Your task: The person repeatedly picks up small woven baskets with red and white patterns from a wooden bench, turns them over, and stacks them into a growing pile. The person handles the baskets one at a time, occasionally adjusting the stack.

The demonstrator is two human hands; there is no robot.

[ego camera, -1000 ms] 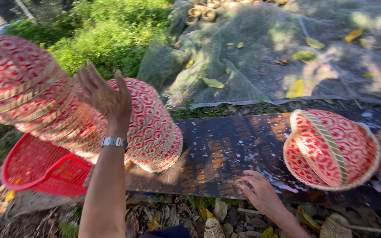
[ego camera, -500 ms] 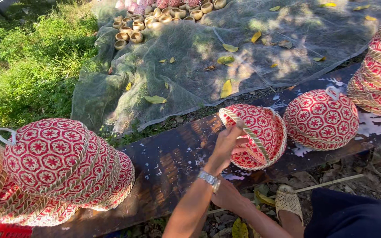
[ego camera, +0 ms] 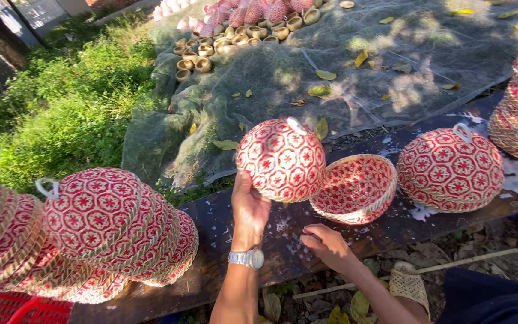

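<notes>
Lifting woven lid [ego camera: 281,158] w/ left hand [ego camera: 249,207], over dark plank [ego camera: 241,264] outdoors.

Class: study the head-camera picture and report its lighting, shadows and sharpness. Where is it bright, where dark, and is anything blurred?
Head view: hard sunlight falls on the red-and-white woven dome in the left hand and on the stacked domes; dappled leaf shadows mottle the grey net; the dark plank lies in shade; the right hand is half-shaded; everything looks sharp, with slight wide-angle curving at the edges.

Head camera, apparently looking steeply down
</notes>
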